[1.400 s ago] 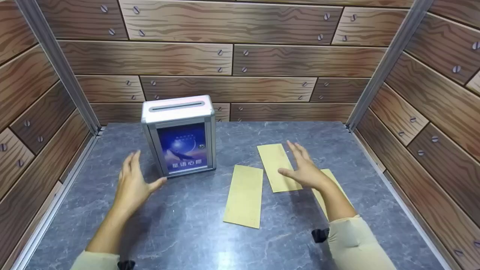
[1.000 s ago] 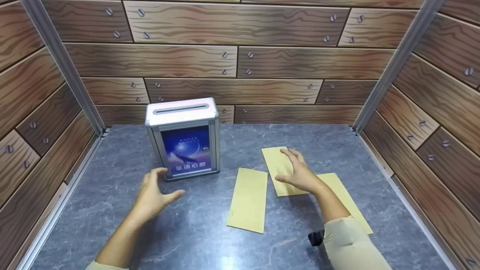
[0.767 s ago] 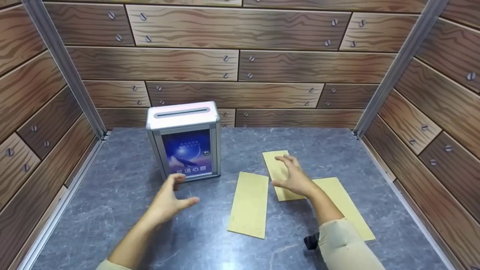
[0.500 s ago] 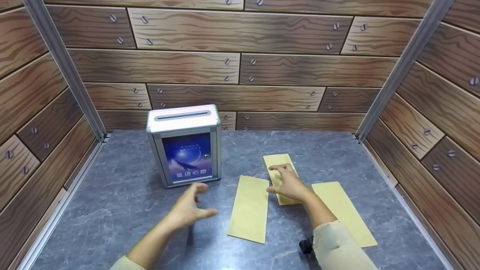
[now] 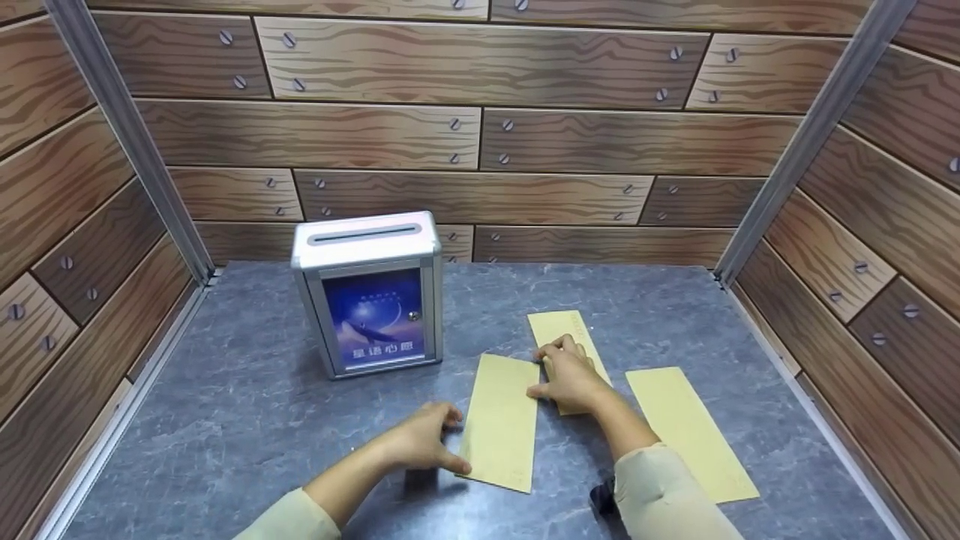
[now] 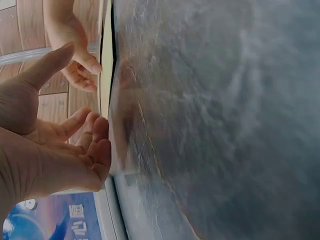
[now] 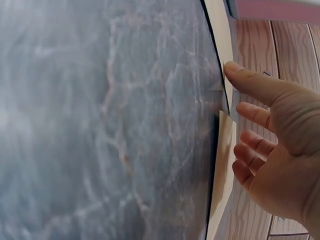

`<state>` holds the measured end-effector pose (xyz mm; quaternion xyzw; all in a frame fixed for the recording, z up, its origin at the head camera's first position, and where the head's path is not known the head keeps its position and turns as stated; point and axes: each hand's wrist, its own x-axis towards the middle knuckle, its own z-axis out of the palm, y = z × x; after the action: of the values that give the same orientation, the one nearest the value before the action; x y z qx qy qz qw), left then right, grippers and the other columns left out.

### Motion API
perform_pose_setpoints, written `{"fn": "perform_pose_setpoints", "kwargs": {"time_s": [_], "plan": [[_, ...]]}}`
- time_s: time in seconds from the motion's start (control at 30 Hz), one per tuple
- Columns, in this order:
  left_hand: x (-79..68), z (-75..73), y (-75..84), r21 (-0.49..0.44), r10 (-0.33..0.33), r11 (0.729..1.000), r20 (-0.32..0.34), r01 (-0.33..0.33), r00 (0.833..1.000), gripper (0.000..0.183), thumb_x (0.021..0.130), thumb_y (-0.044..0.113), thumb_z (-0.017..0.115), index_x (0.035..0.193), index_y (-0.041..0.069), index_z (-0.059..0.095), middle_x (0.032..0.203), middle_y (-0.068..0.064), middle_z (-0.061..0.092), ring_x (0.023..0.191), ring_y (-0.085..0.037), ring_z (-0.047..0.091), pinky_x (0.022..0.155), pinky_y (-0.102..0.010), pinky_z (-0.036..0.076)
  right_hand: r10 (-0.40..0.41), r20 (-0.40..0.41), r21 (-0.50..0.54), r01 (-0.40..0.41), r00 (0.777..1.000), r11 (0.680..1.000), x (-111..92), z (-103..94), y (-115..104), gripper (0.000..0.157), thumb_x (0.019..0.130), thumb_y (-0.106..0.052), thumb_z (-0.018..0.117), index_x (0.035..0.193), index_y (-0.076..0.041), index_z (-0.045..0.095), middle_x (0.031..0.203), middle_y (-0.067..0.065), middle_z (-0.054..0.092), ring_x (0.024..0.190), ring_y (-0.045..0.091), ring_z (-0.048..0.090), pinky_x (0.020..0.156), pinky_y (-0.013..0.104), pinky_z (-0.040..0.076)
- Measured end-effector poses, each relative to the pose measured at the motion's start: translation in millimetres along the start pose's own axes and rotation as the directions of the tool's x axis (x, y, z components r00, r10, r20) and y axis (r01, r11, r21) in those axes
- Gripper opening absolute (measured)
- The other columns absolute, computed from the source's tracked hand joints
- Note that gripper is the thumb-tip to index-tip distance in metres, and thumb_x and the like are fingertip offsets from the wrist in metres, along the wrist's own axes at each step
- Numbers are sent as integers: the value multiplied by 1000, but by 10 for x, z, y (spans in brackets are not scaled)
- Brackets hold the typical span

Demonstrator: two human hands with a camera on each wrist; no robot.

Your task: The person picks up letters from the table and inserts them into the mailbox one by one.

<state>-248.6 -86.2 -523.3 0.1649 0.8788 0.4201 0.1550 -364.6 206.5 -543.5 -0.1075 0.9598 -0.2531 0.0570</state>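
Three yellow paper envelopes lie flat on the grey marbled table. In the head view, the left envelope (image 5: 499, 424) is between the two hands. My left hand (image 5: 420, 439) is at its lower left edge, thumb tip right at the paper, fingers loosely bent. My right hand (image 5: 571, 381) hovers over the middle envelope (image 5: 556, 325), partly hiding it. Its thumb reaches the right edge of the left envelope, also seen in the right wrist view, where the thumb (image 7: 250, 82) meets the paper rim. Neither hand grips anything.
A silver box (image 5: 367, 240) with a slot in its top and a lock on its blue picture door stands behind, to the left. The right envelope (image 5: 694, 435) lies beside the right forearm. Wood-patterned walls (image 5: 480, 135) with metal corner posts enclose the table.
My left hand has moved from beside the box, rightward and nearer, to the left envelope. My right hand has come left and lower, toward that envelope's right edge. The view has shifted slightly.
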Motion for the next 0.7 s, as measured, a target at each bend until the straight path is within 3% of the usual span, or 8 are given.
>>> {"fn": "perform_pose_setpoints", "kwargs": {"time_s": [0.23,0.43,0.7], "plan": [[92,56,-20,79,-37,996,29,34,999,60,72,16,99,119,1,64,115,-13,64,110,-26,58,108,-51,52,43,36,-43,-41,998,998,-8,-3,-34,59,85,-37,93,132,-11,69,142,12,50,125,32,47,110,55,44],[114,104,-29,133,-53,990,6,52,999,60,70,18,100,115,3,63,114,-14,62,109,-28,57,106,-54,53,95,94,-40,-92,991,995,0,-31,-104,45,89,-33,90,119,-13,64,138,11,47,119,30,43,105,53,41],[246,250,-222,302,-42,952,-32,49,999,68,65,30,102,115,13,59,112,-6,57,104,-27,58,97,-51,53,79,97,-43,-75,992,996,19,-35,-169,41,86,-25,91,109,-11,61,128,12,48,113,30,42,98,52,37]]}}
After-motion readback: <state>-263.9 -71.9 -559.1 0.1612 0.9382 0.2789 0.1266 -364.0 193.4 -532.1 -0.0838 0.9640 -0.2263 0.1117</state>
